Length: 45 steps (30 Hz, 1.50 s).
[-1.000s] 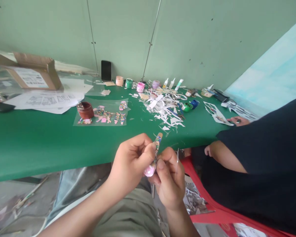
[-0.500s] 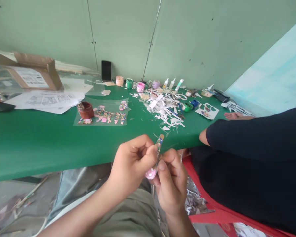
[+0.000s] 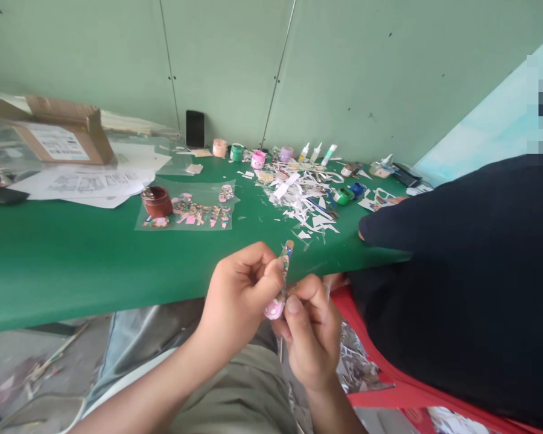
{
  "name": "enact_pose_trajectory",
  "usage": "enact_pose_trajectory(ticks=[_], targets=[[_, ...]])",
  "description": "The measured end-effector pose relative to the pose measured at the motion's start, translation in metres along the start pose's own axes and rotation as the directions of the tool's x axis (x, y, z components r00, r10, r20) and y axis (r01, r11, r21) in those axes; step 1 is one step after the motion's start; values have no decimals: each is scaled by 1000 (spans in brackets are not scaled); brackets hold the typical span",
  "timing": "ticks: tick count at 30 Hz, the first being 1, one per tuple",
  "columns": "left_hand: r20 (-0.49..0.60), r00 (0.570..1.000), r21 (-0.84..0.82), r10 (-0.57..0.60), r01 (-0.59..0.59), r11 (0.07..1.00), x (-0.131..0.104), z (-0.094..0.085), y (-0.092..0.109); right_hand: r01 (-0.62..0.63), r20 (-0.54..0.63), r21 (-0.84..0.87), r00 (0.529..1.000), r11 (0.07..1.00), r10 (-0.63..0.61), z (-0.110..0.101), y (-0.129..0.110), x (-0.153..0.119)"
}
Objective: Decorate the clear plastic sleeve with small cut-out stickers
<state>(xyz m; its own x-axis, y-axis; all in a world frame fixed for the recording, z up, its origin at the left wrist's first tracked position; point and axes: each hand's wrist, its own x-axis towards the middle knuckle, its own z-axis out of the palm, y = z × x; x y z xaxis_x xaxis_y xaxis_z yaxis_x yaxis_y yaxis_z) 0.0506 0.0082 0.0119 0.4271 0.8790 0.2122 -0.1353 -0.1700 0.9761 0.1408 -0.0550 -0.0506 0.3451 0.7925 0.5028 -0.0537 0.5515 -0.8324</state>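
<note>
Between my hands, just off the table's front edge, is a narrow cut-out (image 3: 286, 259) with a multicoloured pattern and a rounded pink end. My left hand (image 3: 242, 298) is closed, pinching it along its side between thumb and fingers. Against the edge near the pink end, my right hand (image 3: 314, 331) has thumb and forefinger pressed together; what lies in that pinch is hidden. A thin clear sliver shows beside the right fingers. Similar patterned pieces (image 3: 196, 214) lie on a clear plastic sheet (image 3: 163, 225) on the green table, beside a reddish-brown jar (image 3: 157, 202).
White paper scraps (image 3: 298, 187) are heaped on the green table (image 3: 95, 259). Paint jars (image 3: 258, 160), glue bottles and a phone (image 3: 195, 129) stand along the wall. A cardboard box (image 3: 67, 135) and printed sheets (image 3: 90, 184) are left. A person in dark clothes (image 3: 457, 259) sits close at right.
Both hands and the cut-out have shifted slightly left, and the cut-out's top has tipped up a little. The person at right has leaned forward, with an arm further over the table.
</note>
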Motion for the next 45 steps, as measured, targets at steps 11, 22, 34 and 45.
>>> enact_pose_trajectory(ticks=[11, 22, 34, 45], targets=[[-39, 999, 73, -24, 26, 997, 7, 9, -8, 8, -7, -57, 1000, 998, -8, -15, 6, 2], [29, 997, 28, 65, -66, 997, 8, 18, 1, 7, -186, -31, 982, 999, -12, -14, -1, 11], [75, 996, 2, 50, -51, 999, 1, 14, 2, 37, -187, -70, 981, 997, -50, -7, -7, 5], [39, 996, 8, 78, -78, 997, 0, 13, 0, -21, -69, 100, 997, 995, 28, -8, -5, 3]])
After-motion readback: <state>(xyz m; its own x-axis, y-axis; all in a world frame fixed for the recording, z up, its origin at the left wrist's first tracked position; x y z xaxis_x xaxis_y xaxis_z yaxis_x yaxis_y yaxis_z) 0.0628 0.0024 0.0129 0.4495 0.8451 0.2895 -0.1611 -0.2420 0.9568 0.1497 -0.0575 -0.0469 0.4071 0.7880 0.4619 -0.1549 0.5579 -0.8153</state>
